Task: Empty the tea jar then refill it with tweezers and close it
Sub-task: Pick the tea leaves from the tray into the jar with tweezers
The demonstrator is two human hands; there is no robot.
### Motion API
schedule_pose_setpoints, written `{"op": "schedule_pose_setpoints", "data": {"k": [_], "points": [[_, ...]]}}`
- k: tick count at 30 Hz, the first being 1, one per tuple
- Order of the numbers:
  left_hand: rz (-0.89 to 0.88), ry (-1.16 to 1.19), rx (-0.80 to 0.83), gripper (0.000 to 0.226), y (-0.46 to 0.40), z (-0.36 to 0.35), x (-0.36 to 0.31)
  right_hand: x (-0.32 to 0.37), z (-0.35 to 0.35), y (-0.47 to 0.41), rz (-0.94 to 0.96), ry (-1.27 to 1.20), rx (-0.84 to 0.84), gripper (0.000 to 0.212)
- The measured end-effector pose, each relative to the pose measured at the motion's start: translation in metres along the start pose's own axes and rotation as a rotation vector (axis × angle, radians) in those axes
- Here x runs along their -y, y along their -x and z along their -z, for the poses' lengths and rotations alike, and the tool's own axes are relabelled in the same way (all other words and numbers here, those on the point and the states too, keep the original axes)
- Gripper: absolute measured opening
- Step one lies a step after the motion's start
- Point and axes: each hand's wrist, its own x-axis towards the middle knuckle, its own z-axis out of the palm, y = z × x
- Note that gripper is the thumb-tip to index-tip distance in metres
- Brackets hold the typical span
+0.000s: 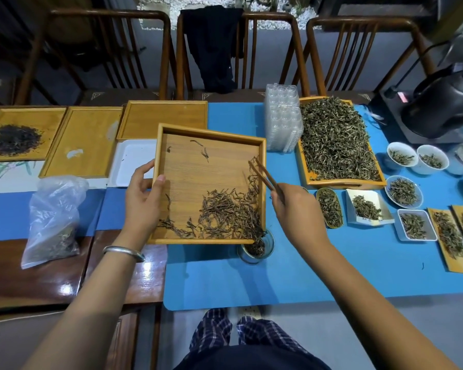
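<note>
In the middle of the frame, the left hand [142, 198] grips the left edge of a wooden tray [171, 166] and tips it. Its low corner sits just over a small glass jar [255, 248] on the blue mat [278, 279]. The right hand [296, 212] is closed around wooden tweezers [265, 177], whose tips reach into the tray's right side. Dry tea leaves [225, 212] pile up near the low corner. The leaves look light and crumbly, so I think soft pinches work best. The glass jar could tip or break; hold it by its sides.
</note>
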Motion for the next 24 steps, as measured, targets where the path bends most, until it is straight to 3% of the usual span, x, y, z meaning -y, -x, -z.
{"op": "schedule_pose_setpoints", "data": {"k": [8,24], "points": [[0.021,0.021,-0.002,0.037,-0.001,0.001,0.002,0.015,-0.023,-0.045,-0.073,0.092,0.016,0.024],[0.032,0.038,-0.006,0.035,-0.003,0.000,0.006,0.013,-0.044,0.046,-0.083,0.135,0.169,0.021]]}}
